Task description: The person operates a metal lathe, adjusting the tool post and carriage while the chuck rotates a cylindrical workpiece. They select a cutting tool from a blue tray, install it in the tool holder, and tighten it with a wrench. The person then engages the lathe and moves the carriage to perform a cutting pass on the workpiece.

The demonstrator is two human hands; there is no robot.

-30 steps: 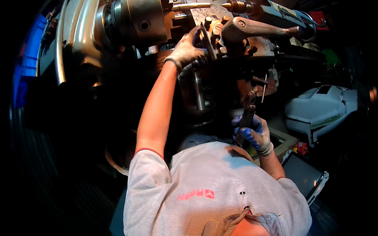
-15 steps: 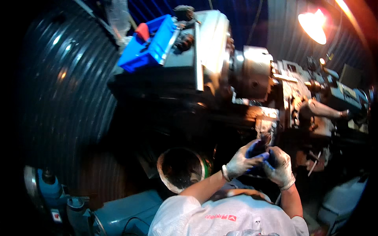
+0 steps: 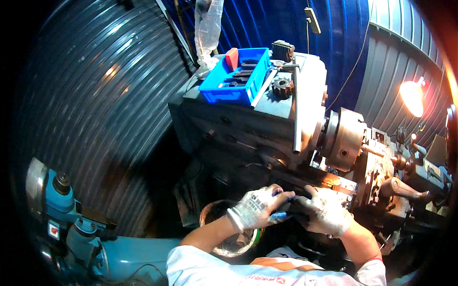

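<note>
Both my hands wear white work gloves with blue palms and meet in front of the lathe, below its chuck (image 3: 346, 138). My left hand (image 3: 257, 207) is closed, its fingers curled toward the right hand. My right hand (image 3: 324, 209) is closed too, fingertips bent inward and almost touching the left ones. Something dark seems to lie between the fingers, but shadow and the gloves hide what it is. Under my left forearm stands a round bucket (image 3: 206, 214) with scraps inside, partly covered by the arm.
On the lathe's headstock (image 3: 191, 93) sit a blue bin (image 3: 229, 97) of dark tools with a red piece, a toothed milling cutter (image 3: 282, 88) and a long-barred T-handle wrench (image 3: 297, 114). A lamp (image 3: 412, 97) glows at right. A blue-green machine (image 3: 138, 255) stands lower left.
The view has swung left and up, so the lathe sits lower and farther right. My hands have moved left relative to the chuck, staying close together.
</note>
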